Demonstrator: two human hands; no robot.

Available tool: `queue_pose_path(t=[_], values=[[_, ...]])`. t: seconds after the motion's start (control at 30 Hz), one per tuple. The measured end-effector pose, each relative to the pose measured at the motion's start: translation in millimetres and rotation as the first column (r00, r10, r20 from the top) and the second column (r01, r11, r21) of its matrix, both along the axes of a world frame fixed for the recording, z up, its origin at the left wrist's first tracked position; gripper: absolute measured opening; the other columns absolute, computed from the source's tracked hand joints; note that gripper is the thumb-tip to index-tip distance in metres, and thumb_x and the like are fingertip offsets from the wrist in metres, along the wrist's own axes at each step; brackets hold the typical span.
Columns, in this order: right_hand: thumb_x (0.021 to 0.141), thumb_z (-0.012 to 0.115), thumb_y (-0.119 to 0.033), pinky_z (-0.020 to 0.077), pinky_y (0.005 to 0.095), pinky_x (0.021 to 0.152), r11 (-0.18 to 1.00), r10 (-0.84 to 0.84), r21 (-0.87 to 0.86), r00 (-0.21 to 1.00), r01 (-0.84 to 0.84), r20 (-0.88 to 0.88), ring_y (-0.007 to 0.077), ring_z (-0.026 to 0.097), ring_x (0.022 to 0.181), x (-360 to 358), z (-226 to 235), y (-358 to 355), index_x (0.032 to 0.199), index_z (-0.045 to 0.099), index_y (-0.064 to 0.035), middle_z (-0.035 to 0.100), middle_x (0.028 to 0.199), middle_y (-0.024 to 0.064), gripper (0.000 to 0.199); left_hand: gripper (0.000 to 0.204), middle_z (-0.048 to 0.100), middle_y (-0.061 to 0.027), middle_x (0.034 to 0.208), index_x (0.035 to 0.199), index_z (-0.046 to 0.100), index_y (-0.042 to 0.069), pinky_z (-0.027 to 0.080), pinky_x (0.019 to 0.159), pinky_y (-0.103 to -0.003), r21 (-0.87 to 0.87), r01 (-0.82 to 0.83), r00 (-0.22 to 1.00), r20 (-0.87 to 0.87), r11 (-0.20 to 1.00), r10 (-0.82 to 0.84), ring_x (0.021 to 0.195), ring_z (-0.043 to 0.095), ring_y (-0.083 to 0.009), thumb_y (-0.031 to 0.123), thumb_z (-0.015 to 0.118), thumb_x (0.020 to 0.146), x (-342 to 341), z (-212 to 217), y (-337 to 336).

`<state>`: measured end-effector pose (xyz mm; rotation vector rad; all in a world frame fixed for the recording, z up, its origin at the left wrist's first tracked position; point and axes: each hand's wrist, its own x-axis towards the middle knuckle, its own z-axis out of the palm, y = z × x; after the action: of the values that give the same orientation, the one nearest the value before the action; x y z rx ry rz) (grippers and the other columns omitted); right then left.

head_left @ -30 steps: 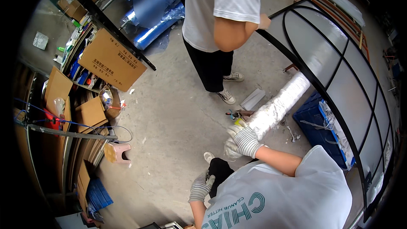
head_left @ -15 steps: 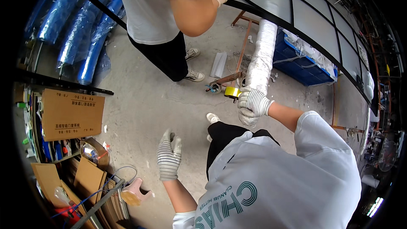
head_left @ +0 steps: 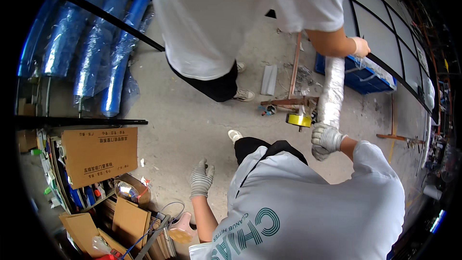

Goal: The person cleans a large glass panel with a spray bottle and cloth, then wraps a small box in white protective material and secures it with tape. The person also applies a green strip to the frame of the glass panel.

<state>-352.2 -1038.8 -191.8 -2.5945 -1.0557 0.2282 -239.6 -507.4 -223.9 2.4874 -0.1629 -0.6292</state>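
My right hand (head_left: 327,140), in a striped grey work glove, is closed around the near end of a long roll of clear-white plastic film (head_left: 332,94). Just left of it is a roll of yellow tape (head_left: 299,119), apart from my fingers and beside a rusty metal bar (head_left: 286,101). My left hand (head_left: 201,179), gloved the same way, hangs over the floor at my left side with nothing in it. Its fingers are loosely extended.
Ahead, a co-worker's hand (head_left: 360,47) is at the edge of a black-framed glass panel (head_left: 380,24). A blue crate (head_left: 368,82) sits beneath the panel. Blue film rolls (head_left: 122,53) lean at far left. Cardboard (head_left: 101,156) and a pink stool (head_left: 182,229) are at near left.
My view has shifted, and the co-worker has come closer, toward the right. My right hand stays on the film roll, now farther from the yellow tape. My left hand's fingers have drawn closer together.
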Motion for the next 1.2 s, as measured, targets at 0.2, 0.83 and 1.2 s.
queue_pose_path(t=[0.2, 0.83, 1.2], values=[[0.06, 0.064, -0.037, 0.044, 0.0366, 0.078, 0.965, 0.063, -0.241, 0.984, -0.103, -0.167, 0.023, 0.057, 0.07, 39.3, 24.4, 22.7, 0.065, 0.058, -0.0141, 0.056, 0.066, 0.0029, 0.024, 0.034, 0.066, -0.0096, 0.08, 0.111, 0.06, 0.002, 0.049, 0.061, -0.028, -0.12, -0.86, 0.489, -0.468, 0.496, 0.736, 0.068, 0.061, -0.0155, 0.027, 0.059, 0.088, -54.9, -106.5, 149.7], [0.074, 0.061, -0.04, 0.0469, 0.0425, 0.084, 0.732, -0.563, -0.445, 0.826, 0.515, 0.03, 0.0289, 0.062, 0.09, 583.2, 138.4, 144.2, 0.083, 0.07, -0.0119, 0.066, 0.092, 0.0142, 0.031, 0.059, 0.06, -0.0216, 0.117, 0.122, 0.058, 0.007, 0.044, 0.094, -0.042, 0.191, -0.183, 0.9, -0.362, 0.964, 0.243, 0.111, 0.055, -0.0386, 0.05, 0.048, 0.084, 417.4, -99.0, 230.0], [0.076, 0.062, -0.037, 0.0477, 0.0444, 0.087, 0.187, -0.952, -0.634, -0.019, 0.751, -0.304, 0.0316, 0.061, 0.1, 496.9, -74.0, 253.6, 0.094, 0.071, -0.012, 0.065, 0.103, 0.0163, 0.032, 0.046, 0.065, -0.0156, 0.111, 0.115, 0.062, 0.008, 0.048, 0.087, -0.04, 0.249, 0.037, 0.925, -0.375, 0.968, 0.061, 0.102, 0.061, -0.032, 0.04, 0.051, 0.084, 675.9, -114.5, 281.9]])
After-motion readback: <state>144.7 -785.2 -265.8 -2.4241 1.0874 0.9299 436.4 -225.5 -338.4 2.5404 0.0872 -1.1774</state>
